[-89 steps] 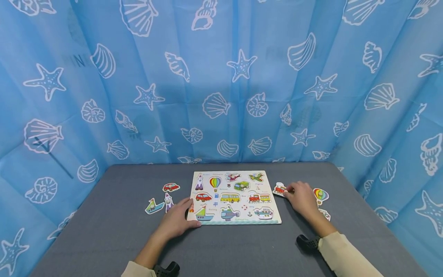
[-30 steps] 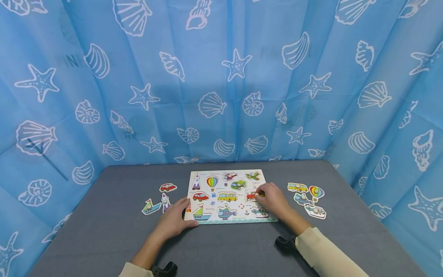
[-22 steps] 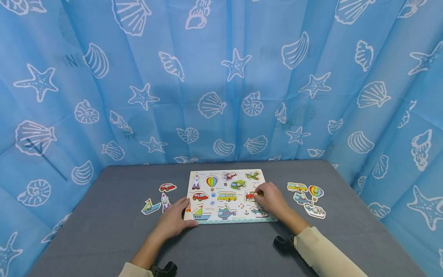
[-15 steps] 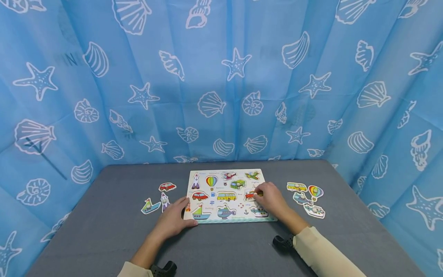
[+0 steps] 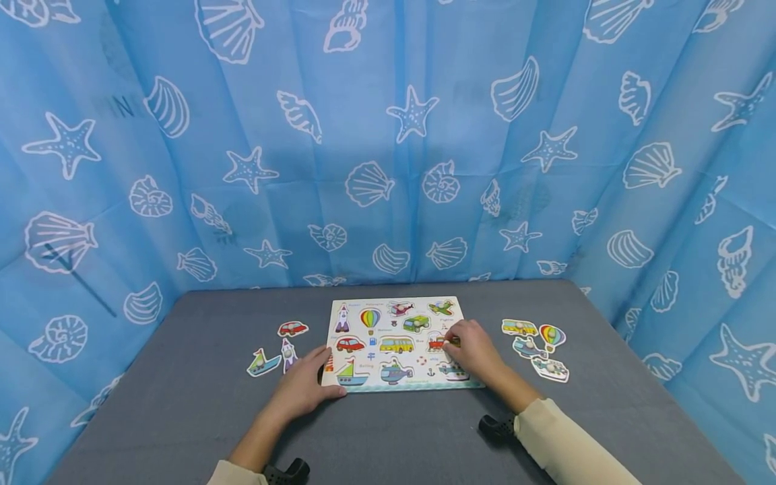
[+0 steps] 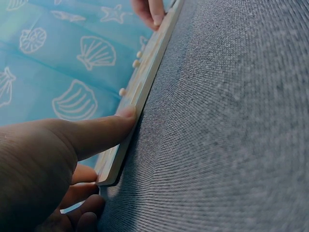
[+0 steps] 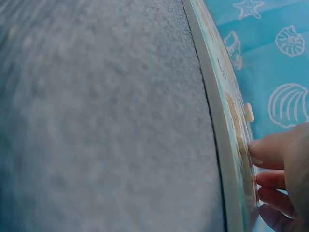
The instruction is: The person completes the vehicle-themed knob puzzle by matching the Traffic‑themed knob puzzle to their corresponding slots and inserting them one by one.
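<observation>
A white wooden puzzle board (image 5: 378, 391) with printed vehicles lies flat on the grey table. My left hand (image 5: 301, 386) grips its near left corner; in the left wrist view the thumb (image 6: 108, 126) presses the front edge and the fingers curl at the side. At the board's right side, my right hand (image 5: 477, 349) pinches the red train piece (image 5: 435, 341) over the printed train, hiding its right part. The right wrist view shows its thumb (image 7: 270, 147) and fingertips right at the board's surface, near a small wooden knob (image 7: 248, 112).
Left of the board lie a red car piece (image 5: 293, 329), a sailboat piece (image 5: 263, 364) and a rocket piece (image 5: 288, 351). To the right are bus (image 5: 519, 327), balloon (image 5: 552, 335), submarine (image 5: 529, 347) and ship (image 5: 550, 369) pieces. A blue shell-patterned curtain (image 5: 388, 148) hangs behind.
My right hand has carried the train piece left from the table beside the board onto the printed train, uncovering the bus and submarine pieces. My left hand keeps its hold. Little differs over the last second.
</observation>
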A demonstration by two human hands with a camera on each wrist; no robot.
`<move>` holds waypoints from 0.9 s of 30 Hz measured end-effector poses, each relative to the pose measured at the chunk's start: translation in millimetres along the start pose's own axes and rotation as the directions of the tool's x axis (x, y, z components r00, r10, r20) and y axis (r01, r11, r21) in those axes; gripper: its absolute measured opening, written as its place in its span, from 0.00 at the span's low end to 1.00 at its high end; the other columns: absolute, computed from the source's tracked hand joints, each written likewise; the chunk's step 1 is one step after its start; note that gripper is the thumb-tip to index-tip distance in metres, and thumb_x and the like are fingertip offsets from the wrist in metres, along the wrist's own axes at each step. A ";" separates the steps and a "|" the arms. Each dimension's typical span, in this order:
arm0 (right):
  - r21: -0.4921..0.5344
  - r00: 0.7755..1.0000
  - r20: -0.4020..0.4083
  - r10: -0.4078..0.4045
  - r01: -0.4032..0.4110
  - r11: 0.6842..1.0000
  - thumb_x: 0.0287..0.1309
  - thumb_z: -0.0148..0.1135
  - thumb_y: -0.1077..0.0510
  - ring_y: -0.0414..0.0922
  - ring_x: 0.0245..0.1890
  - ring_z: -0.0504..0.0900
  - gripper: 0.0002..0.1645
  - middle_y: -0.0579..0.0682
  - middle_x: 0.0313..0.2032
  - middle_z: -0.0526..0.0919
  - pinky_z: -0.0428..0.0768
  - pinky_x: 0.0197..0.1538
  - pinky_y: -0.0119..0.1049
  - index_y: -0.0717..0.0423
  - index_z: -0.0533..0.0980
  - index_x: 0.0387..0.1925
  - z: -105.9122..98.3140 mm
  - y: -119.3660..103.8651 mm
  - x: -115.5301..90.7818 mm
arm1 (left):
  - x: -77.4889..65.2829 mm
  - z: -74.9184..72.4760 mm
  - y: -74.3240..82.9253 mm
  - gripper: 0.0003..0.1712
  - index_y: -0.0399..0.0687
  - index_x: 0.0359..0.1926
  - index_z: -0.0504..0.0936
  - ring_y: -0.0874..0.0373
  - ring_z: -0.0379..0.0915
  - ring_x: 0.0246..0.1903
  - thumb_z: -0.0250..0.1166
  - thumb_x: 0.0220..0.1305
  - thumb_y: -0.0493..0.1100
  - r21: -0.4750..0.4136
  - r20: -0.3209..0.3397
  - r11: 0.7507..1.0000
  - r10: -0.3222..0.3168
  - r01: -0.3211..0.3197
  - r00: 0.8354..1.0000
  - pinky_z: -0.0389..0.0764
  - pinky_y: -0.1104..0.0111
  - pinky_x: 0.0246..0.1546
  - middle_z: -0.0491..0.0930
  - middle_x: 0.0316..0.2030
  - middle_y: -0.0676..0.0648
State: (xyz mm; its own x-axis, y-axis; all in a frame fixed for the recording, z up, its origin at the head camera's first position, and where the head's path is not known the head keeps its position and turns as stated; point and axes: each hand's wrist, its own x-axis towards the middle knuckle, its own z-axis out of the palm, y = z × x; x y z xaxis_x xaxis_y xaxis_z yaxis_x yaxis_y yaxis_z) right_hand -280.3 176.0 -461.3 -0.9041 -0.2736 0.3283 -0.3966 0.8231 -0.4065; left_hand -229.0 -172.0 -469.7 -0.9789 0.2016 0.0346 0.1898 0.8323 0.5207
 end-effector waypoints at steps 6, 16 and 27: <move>0.018 0.996 0.051 -0.076 0.076 0.997 0.52 0.70 0.62 0.52 0.42 0.76 0.08 0.51 0.38 0.82 0.74 0.46 0.50 0.58 0.83 0.37 -5.8 4.5 -2.5 | -1.0 1.6 0.1 0.51 0.39 0.67 0.69 0.39 0.64 0.63 0.76 0.47 0.60 -0.010 0.002 1.000 -0.008 0.008 1.000 0.66 0.44 0.57 0.67 0.65 0.39; 0.074 0.993 0.067 -0.095 0.090 0.993 0.55 0.68 0.63 0.60 0.54 0.76 0.20 0.60 0.51 0.81 0.71 0.56 0.57 0.64 0.79 0.50 -31.0 10.1 -13.0 | -1.5 0.8 0.8 0.51 0.39 0.67 0.70 0.39 0.65 0.62 0.76 0.47 0.60 0.000 -0.007 1.000 -0.003 0.003 1.000 0.67 0.44 0.57 0.68 0.65 0.39; -0.155 0.999 -0.022 -0.031 0.028 0.988 0.55 0.69 0.60 0.60 0.52 0.75 0.17 0.59 0.48 0.82 0.70 0.53 0.59 0.62 0.81 0.47 -44.0 52.0 -5.1 | 0.0 1.0 -0.3 0.51 0.39 0.67 0.70 0.39 0.65 0.62 0.76 0.47 0.60 0.012 -0.006 1.000 -0.001 0.001 1.000 0.66 0.44 0.57 0.68 0.65 0.39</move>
State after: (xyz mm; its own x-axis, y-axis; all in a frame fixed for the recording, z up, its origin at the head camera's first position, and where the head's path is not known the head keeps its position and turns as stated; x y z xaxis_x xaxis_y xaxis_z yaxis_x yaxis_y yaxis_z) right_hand -289.4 242.1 -446.6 -0.8876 -0.2884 0.3591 -0.3920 0.8824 -0.2602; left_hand -229.0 -171.8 -470.7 -0.9794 0.1981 0.0389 0.1899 0.8387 0.5104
